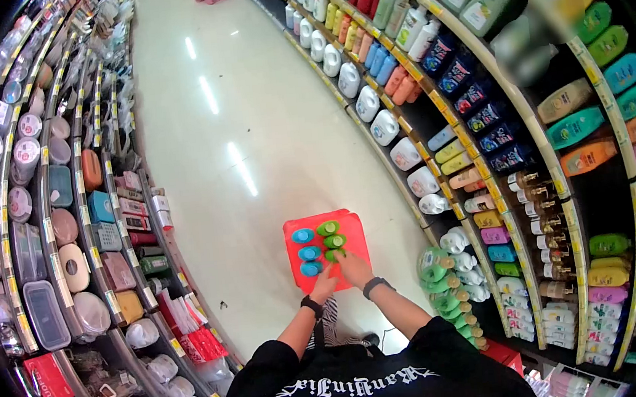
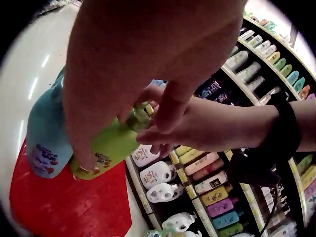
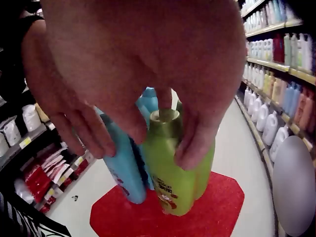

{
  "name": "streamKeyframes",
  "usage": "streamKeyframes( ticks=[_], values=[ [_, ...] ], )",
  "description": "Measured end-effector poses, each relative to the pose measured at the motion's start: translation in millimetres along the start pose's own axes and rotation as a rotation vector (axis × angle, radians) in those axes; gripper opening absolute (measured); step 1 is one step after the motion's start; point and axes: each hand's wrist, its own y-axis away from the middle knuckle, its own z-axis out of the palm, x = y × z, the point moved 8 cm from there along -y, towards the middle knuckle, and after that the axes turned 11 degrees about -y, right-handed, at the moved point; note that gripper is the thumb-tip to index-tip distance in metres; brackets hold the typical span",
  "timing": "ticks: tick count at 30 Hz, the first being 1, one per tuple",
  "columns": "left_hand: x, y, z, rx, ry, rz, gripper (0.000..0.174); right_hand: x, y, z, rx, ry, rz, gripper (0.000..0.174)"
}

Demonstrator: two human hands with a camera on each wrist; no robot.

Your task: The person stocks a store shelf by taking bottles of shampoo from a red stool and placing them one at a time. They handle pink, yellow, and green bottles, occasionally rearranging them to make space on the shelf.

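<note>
A red board with cut-off corners point(image 1: 352, 230) bears two rows of bottles. Blue bottles point(image 1: 309, 253) stand on the left and green bottles point(image 1: 328, 229) on the right. My right hand point(image 1: 355, 270) grips the nearest green bottle point(image 3: 168, 182) just below its cap, thumb and fingers on opposite sides. That bottle stands upright at the board's near side. My left hand point(image 1: 325, 283) is close beside it, fingers mostly straight and pointing down. In the right wrist view its fingertips overlap the nearest blue bottle point(image 3: 123, 168); in the left wrist view one lies over the green bottle's label.
Shelves of bottles and pouches point(image 1: 476, 91) line the right side of the aisle. Containers and boxes point(image 1: 60, 223) fill the left shelves. Pale glossy floor point(image 1: 229, 230) runs between them. Green bottles point(image 1: 443, 286) stand by the right shelf's foot.
</note>
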Motion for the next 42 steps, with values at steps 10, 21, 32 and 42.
streamKeyframes(
  ticks=[10, 21, 32, 42],
  values=[
    [-2, -4, 15, -0.088, -0.108, 0.076, 0.083, 5, 2, 4, -0.029, -0.004, 0.120, 0.023],
    [81, 55, 94, -0.432, -0.631, 0.311, 0.066, 6, 174, -136, 0.106, -0.277, 0.041, 0.047],
    [212, 208, 275, -0.721, -0.636, 0.641, 0.048, 24, 452, -228, 1.013, -0.543, 0.344, 0.043],
    [235, 317, 420, -0.886, -0.632, 0.739, 0.055, 54, 619, -186, 1.164, -0.680, 0.490, 0.046]
  ],
)
